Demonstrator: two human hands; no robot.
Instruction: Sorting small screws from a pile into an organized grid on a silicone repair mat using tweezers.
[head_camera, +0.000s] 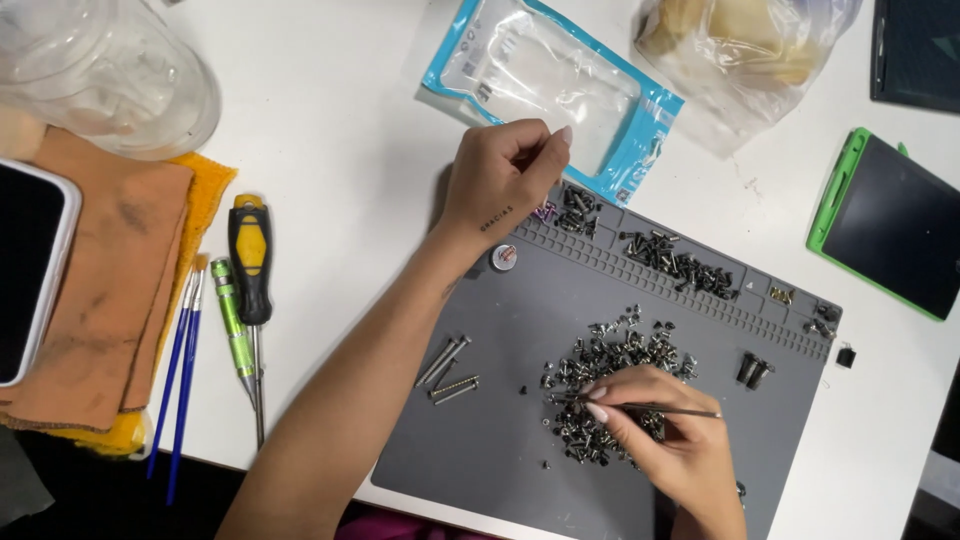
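Pinching thin tweezers (660, 408) in the right hand (665, 435) over the screw pile (610, 385) mid-mat (500, 450), while holding the left hand (500, 178), fingertips pressed together, above the tray slot of screws (575, 210) at the mat's top edge.

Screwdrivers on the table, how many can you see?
2, side by side left of the grey mat: a black-and-yellow screwdriver and a slimmer green screwdriver. Others may lie hidden under the cloths.
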